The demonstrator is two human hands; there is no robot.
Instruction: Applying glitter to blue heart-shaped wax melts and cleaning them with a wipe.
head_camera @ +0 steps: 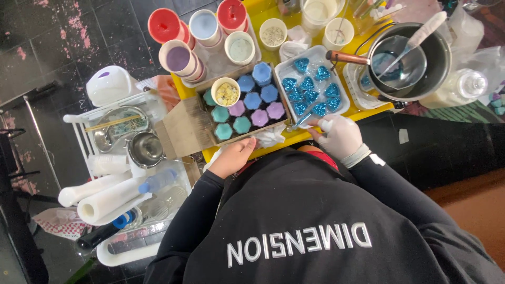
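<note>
Head view looks straight down over a black sweatshirt [315, 221] that blocks the near table edge. Left hand [233, 156], bare, fingers curled, rests at the near edge of an open brown cardboard box [184, 131] and touches a crumpled white tissue [271, 135]; cannot tell if it actually grips anything. Right hand [341, 135], in a white glove, pinches a small thin blue-tipped tool [304, 120], too small to identify, its tip at the near corner of a white rectangular tray [344, 100] holding glittery blue heart-shaped wax pieces [310, 89]. The box holds flower-shaped wax pieces in blue, teal, pink and purple [252, 100] plus a small cream cup of yellowish bits [226, 93]. All sit on a yellow tabletop [268, 11], mostly covered. Behind: red, blue and purple candles in round cups [179, 58], and a grey metal pot [439, 63] with an inner pouring pitcher, contents unclear. A cluttered white cart [113, 255] stands left, partly cut off.
</note>
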